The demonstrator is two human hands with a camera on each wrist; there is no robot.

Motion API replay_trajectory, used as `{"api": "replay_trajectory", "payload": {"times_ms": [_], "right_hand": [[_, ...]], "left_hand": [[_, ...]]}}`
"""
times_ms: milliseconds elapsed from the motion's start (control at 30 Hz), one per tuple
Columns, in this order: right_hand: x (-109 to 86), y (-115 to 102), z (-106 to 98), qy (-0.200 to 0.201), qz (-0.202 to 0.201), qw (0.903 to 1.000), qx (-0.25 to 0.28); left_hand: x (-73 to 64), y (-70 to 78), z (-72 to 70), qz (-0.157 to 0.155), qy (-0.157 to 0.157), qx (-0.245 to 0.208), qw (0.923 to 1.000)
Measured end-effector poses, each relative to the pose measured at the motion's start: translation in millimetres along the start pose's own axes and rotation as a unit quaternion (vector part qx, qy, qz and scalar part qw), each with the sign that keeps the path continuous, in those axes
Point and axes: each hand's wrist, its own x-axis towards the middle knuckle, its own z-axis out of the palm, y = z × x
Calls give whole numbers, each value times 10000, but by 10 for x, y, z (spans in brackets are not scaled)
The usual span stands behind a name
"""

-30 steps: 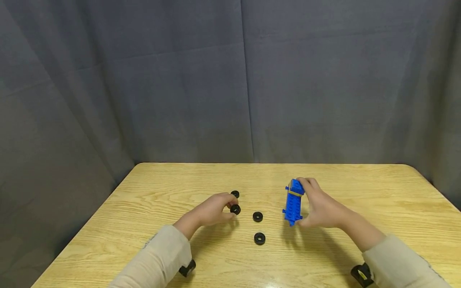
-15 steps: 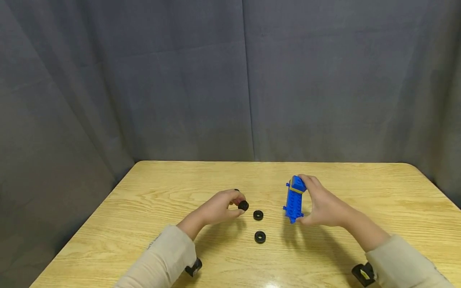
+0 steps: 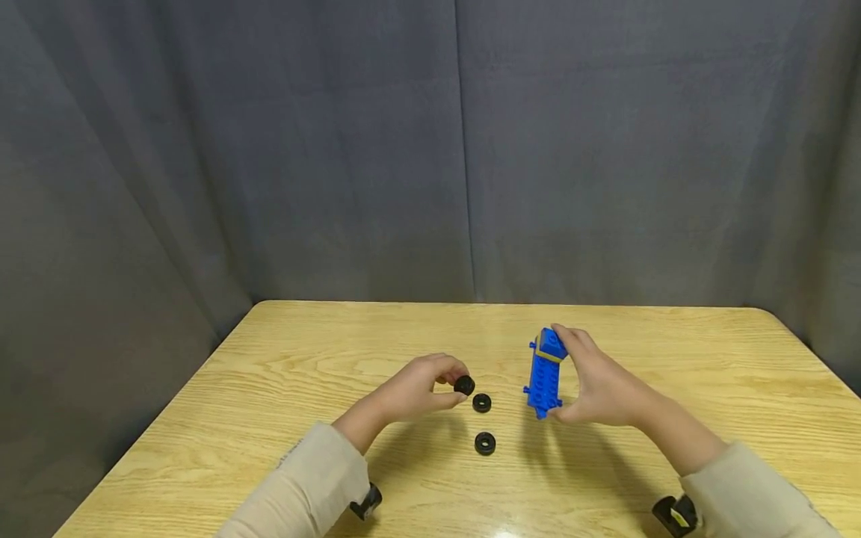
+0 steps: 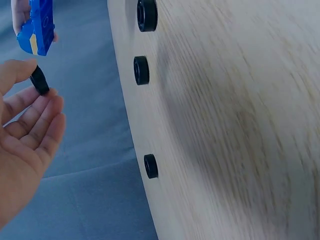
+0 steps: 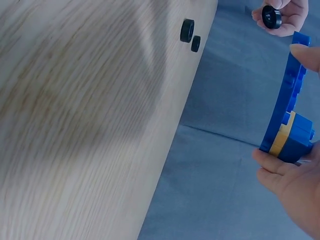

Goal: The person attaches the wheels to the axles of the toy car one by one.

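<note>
Left hand (image 3: 418, 390) pinches wheel (image 3: 464, 385) above table (image 3: 303, 344), apart from toy (image 3: 543, 382); right hand (image 3: 602, 385) grips toy by both ends, also raised, side pegs (image 3: 528, 390) toward wheel. Likely best: square wheel to peg, brace toy, press straight. Three more wheels (image 4: 141, 70) lie on table.

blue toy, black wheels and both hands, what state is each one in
Blue toy: held above the table, side pegs in view bare
Raised wheel: pinched, off the table
Three loose wheels: lying flat on the table
Left hand: pinching the raised wheel
Right hand: gripping the blue toy
</note>
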Motion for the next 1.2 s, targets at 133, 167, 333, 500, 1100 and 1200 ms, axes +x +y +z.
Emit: {"api": "replay_trajectory", "payload": {"times_ms": [133, 167, 333, 500, 1100, 1200], "right_hand": [[-17, -19, 0, 23, -4, 10000, -8], [-22, -21, 1, 26, 1, 10000, -12], [-36, -27, 11, 37, -9, 10000, -52], [-4, -32, -2, 87, -121, 9998, -116], [29, -97, 8, 186, -182, 9996, 63], [30, -95, 5, 199, -199, 9996, 62]], "left_hand": [[11, 22, 36, 19, -14, -56, 10000], [14, 31, 45, 27, -19, -46, 10000], [23, 87, 51, 75, -40, 64, 9999], [54, 111, 40, 220, -6, 133, 9997], [114, 241, 68, 119, 0, -362, 9993], [126, 263, 75, 138, 14, -439, 9989]]}}
